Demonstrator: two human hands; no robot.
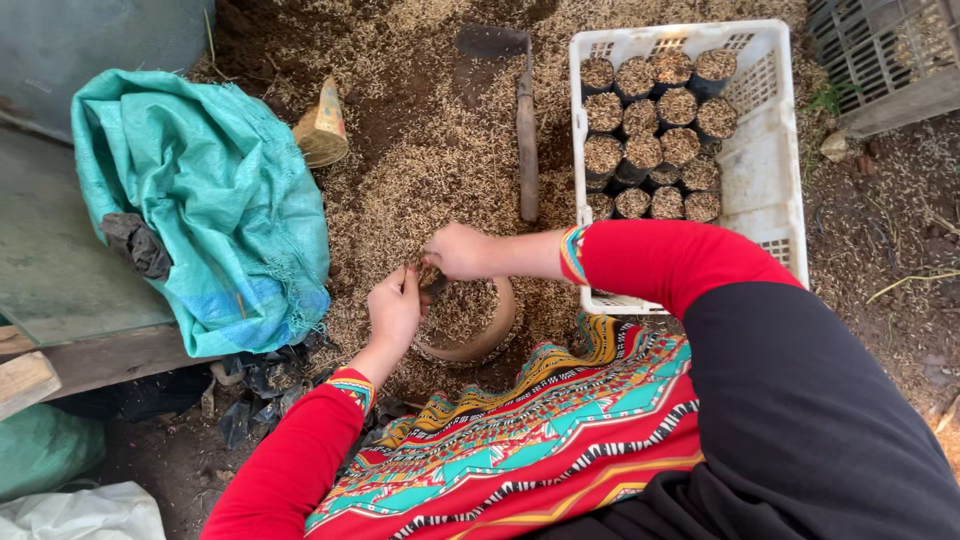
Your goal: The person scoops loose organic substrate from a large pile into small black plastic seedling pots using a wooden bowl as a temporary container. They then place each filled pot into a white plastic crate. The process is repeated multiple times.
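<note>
My left hand (394,310) and my right hand (458,250) meet over a round tan bowl (480,340) heaped with rice husk. Between them they pinch a small dark nursery bag (431,278), its mouth partly hidden by my fingers. Both arms wear red sleeves. The bowl rests on a spread of husk and soil (420,170) on the ground. A patterned red and teal cloth (540,430) covers my lap just below the bowl.
A white plastic crate (780,160) at upper right holds several filled black bags (650,130). A hoe (524,110) lies on the husk. A teal woven sack (200,190) sits at left beside a small woven basket (323,130). A dark crate (880,50) stands at top right.
</note>
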